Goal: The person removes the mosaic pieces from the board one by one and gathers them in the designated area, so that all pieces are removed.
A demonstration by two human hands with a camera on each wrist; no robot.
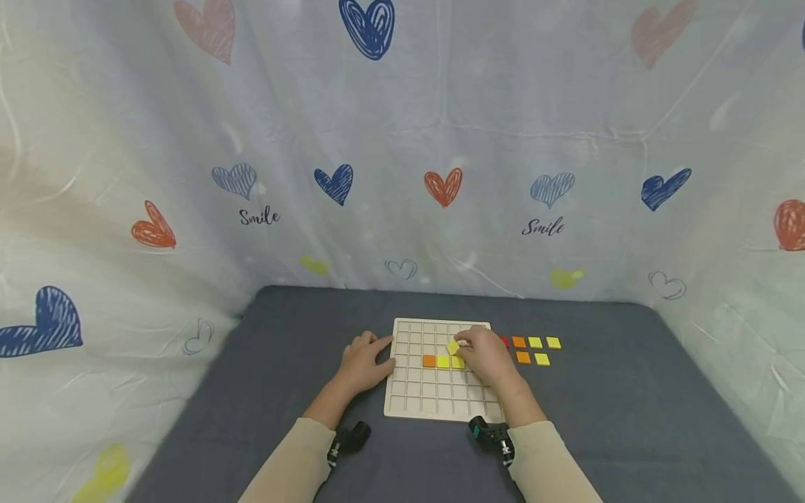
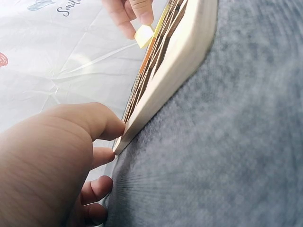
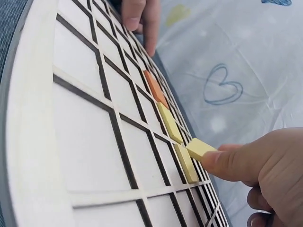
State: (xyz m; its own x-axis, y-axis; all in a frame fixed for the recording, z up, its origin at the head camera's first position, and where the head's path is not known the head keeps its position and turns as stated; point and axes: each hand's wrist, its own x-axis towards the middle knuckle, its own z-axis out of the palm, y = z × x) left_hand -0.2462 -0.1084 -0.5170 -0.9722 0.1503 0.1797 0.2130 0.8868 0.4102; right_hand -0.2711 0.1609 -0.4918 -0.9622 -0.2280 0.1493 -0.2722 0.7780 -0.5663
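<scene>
A pale wooden grid board (image 1: 415, 405) lies on the dark cloth. In one row of its squares sit an orange tile (image 1: 429, 361) and two yellow tiles, one (image 1: 443, 362) beside the orange and another (image 1: 458, 362) to its right. Between thumb and fingers my right hand (image 1: 487, 355) pinches a further yellow tile (image 3: 200, 148), tilted just over the row behind those tiles. My left hand (image 1: 361, 363) touches the board's left edge, thumb and forefinger spread along it; in the left wrist view its fingertips (image 2: 116, 130) meet the wooden side.
Right of the board lie loose tiles in two rows: yellow ones (image 1: 553, 343), orange ones (image 1: 523, 358) and a red one (image 1: 505, 341) partly hidden by my right hand. A white curtain (image 1: 402, 223) printed with hearts hangs behind the table (image 1: 302, 314).
</scene>
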